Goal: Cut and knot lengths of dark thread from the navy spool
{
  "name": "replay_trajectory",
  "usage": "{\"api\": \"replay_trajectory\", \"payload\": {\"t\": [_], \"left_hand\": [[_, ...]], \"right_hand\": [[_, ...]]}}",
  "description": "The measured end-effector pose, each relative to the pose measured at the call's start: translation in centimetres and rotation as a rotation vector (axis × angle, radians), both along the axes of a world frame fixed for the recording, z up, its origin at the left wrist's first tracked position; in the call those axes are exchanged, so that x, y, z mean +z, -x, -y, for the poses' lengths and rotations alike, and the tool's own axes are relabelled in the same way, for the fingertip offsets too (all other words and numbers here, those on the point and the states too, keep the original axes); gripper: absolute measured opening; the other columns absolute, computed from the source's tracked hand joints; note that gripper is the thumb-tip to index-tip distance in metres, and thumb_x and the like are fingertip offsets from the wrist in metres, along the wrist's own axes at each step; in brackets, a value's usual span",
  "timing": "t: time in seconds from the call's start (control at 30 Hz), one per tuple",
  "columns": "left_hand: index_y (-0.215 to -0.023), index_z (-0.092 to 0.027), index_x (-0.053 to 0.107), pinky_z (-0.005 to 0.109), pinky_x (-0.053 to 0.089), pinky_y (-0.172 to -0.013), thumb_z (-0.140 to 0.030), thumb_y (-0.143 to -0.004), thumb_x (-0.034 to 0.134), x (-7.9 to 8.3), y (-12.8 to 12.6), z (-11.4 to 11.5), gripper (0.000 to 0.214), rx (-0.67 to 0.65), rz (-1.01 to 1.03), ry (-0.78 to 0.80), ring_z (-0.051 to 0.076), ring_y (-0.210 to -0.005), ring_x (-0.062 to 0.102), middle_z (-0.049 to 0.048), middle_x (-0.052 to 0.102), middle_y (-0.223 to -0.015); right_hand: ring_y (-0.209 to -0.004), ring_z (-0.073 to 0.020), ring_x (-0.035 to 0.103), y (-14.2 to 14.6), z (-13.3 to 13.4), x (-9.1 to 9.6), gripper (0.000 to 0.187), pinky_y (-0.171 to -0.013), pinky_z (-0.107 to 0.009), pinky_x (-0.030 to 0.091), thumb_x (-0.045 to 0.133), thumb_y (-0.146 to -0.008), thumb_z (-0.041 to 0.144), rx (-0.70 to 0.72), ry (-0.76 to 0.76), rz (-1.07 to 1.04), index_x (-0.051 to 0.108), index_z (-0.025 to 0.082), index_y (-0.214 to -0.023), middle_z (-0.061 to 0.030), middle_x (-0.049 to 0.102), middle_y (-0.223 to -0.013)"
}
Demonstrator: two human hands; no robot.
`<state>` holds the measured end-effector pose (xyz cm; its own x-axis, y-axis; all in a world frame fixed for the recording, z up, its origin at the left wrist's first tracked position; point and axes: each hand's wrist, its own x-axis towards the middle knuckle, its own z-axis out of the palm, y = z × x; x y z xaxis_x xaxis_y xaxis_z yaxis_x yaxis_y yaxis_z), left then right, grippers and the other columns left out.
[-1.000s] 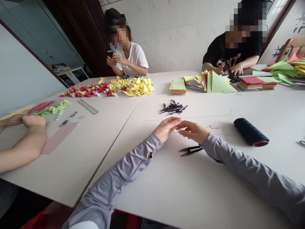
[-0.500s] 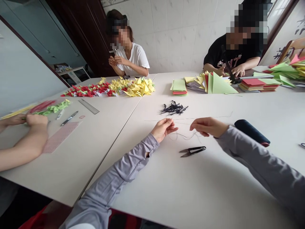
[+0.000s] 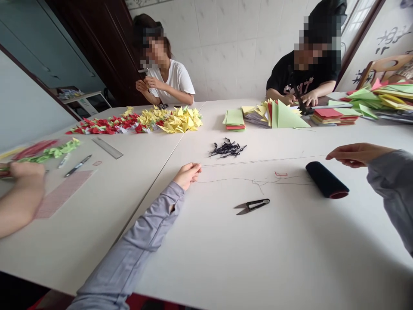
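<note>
While left grip (image 3: pixel 189 175) clenches dark thread (image 3: pixel 245 180), right grip (image 3: pixel 355 155) hovers open, well apart.

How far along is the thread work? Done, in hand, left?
Done: a heap of black looped cord pieces lies on the white table, and folded paper cranes are laid out on the next table. In hand: the left hand is at the end of a thin dark thread; the right hand is open near a black roll. Left: the thread lies out along the table, the snips unheld.
</note>
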<state>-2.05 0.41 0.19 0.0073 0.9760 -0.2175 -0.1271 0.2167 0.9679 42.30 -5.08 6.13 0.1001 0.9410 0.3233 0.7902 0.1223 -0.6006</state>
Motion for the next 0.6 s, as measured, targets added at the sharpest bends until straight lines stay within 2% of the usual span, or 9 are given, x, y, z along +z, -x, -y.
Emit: {"api": "replay_trajectory", "payload": {"t": [0.1,0.17,0.23,0.3,0.47,0.6], "left_hand": [[-0.064,-0.010,0.051,0.012,0.018,-0.035,-0.021,-0.065,0.074,0.1,-0.2,-0.1,0.025,0.014,-0.009,0.002,-0.001,-0.039,0.032,-0.0013,0.052,-0.059],[-0.064,-0.010,0.051,0.012,0.018,-0.035,-0.020,-0.065,0.074,0.2,-0.2,-0.2,0.025,0.045,-0.009,-0.001,-0.001,-0.040,0.032,-0.0011,0.053,-0.059],[-0.064,-0.011,0.050,0.012,0.018,-0.035,-0.020,-0.065,0.074,0.3,-0.2,-0.3,0.025,0.083,-0.012,-0.008,-0.002,-0.039,0.032,-0.0012,0.053,-0.058],[-0.063,-0.011,0.049,0.012,0.018,-0.036,-0.020,-0.065,0.074,0.3,-0.2,-0.5,0.026,0.121,-0.021,-0.025,-0.001,-0.040,0.032,-0.0014,0.052,-0.058],[-0.067,-0.013,0.048,0.012,0.021,-0.038,-0.019,-0.066,0.072,0.1,-0.2,-0.5,0.025,0.204,-0.021,-0.067,0.000,-0.042,0.035,-0.0024,0.052,-0.057],[-0.070,-0.014,0.046,0.013,0.023,-0.038,-0.014,-0.076,0.061,0.2,0.2,-0.4,0.017,0.307,0.006,-0.047,0.000,-0.041,0.035,-0.0039,0.050,-0.056]], "right_hand": [[-0.058,-0.0106,0.047,-1.3,-1.4,-0.8,0.036,-0.055,-0.027,0.036,0.057,-0.074,0.051,-0.053,0.008,-0.074,0.065,0.015,-0.071,-0.0050,0.054,-0.060],[-0.055,-0.0099,0.047,-2.5,-2.9,-1.5,0.030,-0.055,-0.027,0.037,0.061,-0.071,0.045,-0.089,0.095,-0.174,0.063,0.015,-0.069,-0.0040,0.054,-0.058],[-0.053,-0.0100,0.047,-3.4,-4.4,-2.3,0.024,-0.055,-0.028,0.039,0.067,-0.066,0.038,-0.156,0.245,-0.287,0.062,0.015,-0.069,-0.0036,0.054,-0.056],[-0.054,-0.0101,0.047,-3.8,-5.7,-3.2,0.021,-0.056,-0.028,0.040,0.068,-0.064,0.034,-0.213,0.269,-0.337,0.063,0.016,-0.072,-0.0039,0.056,-0.060],[-0.050,-0.0105,0.039,-2.6,-6.7,-5.0,0.019,-0.053,-0.030,0.034,0.068,-0.065,0.035,-0.232,0.221,-0.256,0.064,0.019,-0.075,0.0000,0.049,-0.054],[-0.061,-0.0144,0.047,-1.8,-6.6,-5.6,0.018,-0.063,-0.031,0.038,0.067,-0.066,0.035,-0.247,0.189,-0.113,0.066,0.019,-0.074,-0.0051,0.056,-0.069]]}}
